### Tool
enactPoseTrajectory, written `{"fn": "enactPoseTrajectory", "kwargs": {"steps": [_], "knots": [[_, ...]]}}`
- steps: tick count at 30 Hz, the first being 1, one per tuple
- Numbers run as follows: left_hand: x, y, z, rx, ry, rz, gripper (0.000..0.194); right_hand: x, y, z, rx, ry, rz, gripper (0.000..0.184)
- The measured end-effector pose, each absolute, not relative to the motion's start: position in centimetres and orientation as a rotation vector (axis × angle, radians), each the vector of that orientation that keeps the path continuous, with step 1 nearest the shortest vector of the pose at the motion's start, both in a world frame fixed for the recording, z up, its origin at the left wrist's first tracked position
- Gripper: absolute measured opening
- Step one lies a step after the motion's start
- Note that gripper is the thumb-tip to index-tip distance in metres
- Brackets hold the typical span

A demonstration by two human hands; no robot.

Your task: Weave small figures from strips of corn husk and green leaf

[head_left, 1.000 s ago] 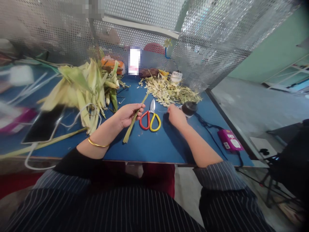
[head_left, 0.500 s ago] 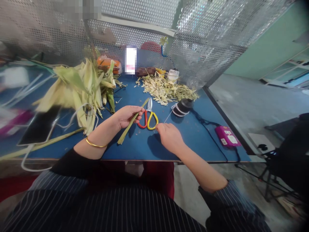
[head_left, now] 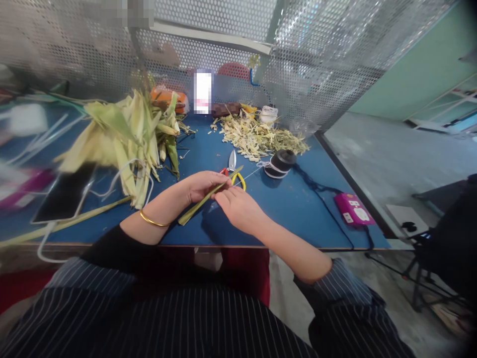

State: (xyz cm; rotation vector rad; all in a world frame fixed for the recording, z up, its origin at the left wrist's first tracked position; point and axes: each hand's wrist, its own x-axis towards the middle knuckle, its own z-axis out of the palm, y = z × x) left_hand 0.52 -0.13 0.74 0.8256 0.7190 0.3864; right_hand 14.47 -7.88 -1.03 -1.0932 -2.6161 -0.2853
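My left hand (head_left: 206,185) is closed around a folded strip of corn husk (head_left: 196,211), which slants down toward the table's front edge. Right beside it, my right hand (head_left: 236,206) pinches the white thread (head_left: 249,175) close to the strip. That thread runs back to a dark spool (head_left: 279,164) with white thread wound about it. Behind my hands lie scissors (head_left: 232,160) with one red and one yellow handle, partly covered by the hands and the strip. The fingertips overlap, so the exact spot where thread meets husk is hidden.
A heap of corn husks (head_left: 126,134) lies at the left, near a phone (head_left: 65,194) with a white cable. Husk scraps (head_left: 246,136) are piled at the back. A purple packet (head_left: 353,209) sits on dark cords at the right. A perforated screen (head_left: 223,44) stands behind.
My right hand has moved left with the thread, from beside the scissors' yellow handle to the husk strip. My left hand has shifted slightly right and nearer to me, and the strip lies flatter.
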Motion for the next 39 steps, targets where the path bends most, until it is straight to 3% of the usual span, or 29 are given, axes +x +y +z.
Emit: {"fn": "enactPoseTrajectory", "kwargs": {"steps": [4, 7, 12, 18, 25, 28, 31, 34, 39], "knots": [[0.7, 0.2, 0.2, 0.746, 0.717, 0.358, 0.014, 14.3, -8.3, -1.5, -1.047, -2.677, -0.366, 0.031], [0.4, 1.0, -0.4, 0.766, 0.719, 0.368, 0.015, 14.8, -8.9, -1.5, -0.995, -2.681, -0.230, 0.028], [-0.5, 1.9, 0.0, 0.776, 0.807, 0.549, 0.012, 16.3, -7.6, -0.8, -1.636, -2.166, 0.002, 0.020], [-0.8, 1.6, 0.9, 0.845, 0.830, 0.677, 0.016, 14.6, -3.8, -0.4, -2.079, -2.178, 0.031, 0.052], [-0.7, 1.2, 1.4, 0.850, 0.891, 0.742, 0.016, 16.5, -4.7, 0.3, -2.174, -2.223, 0.031, 0.037], [-0.6, 1.0, 1.9, 0.852, 0.909, 0.744, 0.017, 20.4, -6.6, 1.1, -2.137, -2.207, 0.364, 0.049], [-0.6, 0.8, 2.0, 0.847, 0.918, 0.754, 0.018, 23.7, -8.7, 1.7, -2.039, -1.929, 0.910, 0.064], [-0.7, 1.1, 1.6, 0.848, 0.907, 0.765, 0.017, 25.8, -10.6, 1.8, -1.931, -1.497, 1.337, 0.055], [-0.9, 1.9, 0.6, 0.843, 0.912, 0.756, 0.016, 27.6, -12.0, 1.5, -1.559, -1.099, 1.612, 0.050]]}}
